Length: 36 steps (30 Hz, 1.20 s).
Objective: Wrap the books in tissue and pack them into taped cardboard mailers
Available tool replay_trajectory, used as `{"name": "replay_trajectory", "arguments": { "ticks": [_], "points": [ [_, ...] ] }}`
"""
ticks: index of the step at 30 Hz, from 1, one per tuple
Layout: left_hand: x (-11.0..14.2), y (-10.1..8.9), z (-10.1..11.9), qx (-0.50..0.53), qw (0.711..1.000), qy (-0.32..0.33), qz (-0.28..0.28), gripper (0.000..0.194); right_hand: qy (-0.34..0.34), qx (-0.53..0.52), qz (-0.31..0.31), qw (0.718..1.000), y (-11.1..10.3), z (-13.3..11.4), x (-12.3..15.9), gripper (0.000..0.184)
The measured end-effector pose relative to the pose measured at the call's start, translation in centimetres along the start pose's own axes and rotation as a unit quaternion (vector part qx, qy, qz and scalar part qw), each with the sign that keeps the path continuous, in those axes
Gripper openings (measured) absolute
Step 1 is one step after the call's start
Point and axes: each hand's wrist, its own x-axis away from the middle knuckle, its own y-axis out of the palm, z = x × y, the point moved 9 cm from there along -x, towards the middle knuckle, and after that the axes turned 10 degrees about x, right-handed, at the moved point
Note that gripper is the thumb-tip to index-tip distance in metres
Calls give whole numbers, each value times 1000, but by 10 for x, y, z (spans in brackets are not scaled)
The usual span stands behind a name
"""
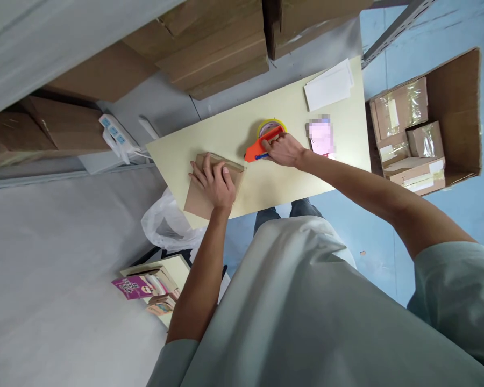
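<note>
A small brown cardboard box [199, 193] lies at the left end of the cream table. My left hand [216, 185] rests on top of it with the fingers spread, bracing it against the tabletop. To the right of the box, my right hand [283, 149] is closed around an orange tape dispenser [254, 151] with a blue part near its tip. A yellow-rimmed roll of tape [262, 129] sits in the dispenser, whose tip points toward the box's right edge. The fingers on the dispenser's far side are partly hidden.
On the table [306, 174] lie white sheets [328, 90] and a pink blurred item [321, 137]. A big carton [462, 107] holding taped boxes stands on the floor at right. Cartons [218, 43] line a shelf behind; a plastic bag [163, 223] hangs left, near a power strip [119, 131].
</note>
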Motion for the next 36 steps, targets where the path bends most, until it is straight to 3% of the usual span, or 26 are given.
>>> {"name": "replay_trajectory", "arguments": {
  "ticks": [5, 10, 15, 18, 21, 27, 33, 36],
  "points": [
    [5, -3, 2, 16, 998, 43, -46, 57, -42, 72, -44, 995, 1, -29, -11, 52],
    [18, -11, -8, 55, 997, 39, -33, 77, -133, 93, -34, 986, 14, -84, 15, 45],
    [39, 14, 7, 43, 990, 79, -113, 72, -183, 60, -15, 981, 24, -165, 39, 45],
    [42, 20, 6, 36, 987, 86, -128, 67, -145, 26, -20, 989, 26, -183, 37, 42],
    [38, 13, -4, 34, 993, 71, -90, 64, -110, 7, -15, 994, 25, -182, 30, 39],
    [35, 13, -12, 52, 993, 91, -60, 58, -117, 42, -6, 992, 23, -163, 27, 44],
    [37, 16, -8, 60, 991, 112, -51, 55, -25, 61, -6, 998, 16, -72, 18, 46],
    [37, 17, -7, 63, 990, 115, -54, 55, -6, 73, -8, 997, 10, -44, 6, 44]
  ]
}}
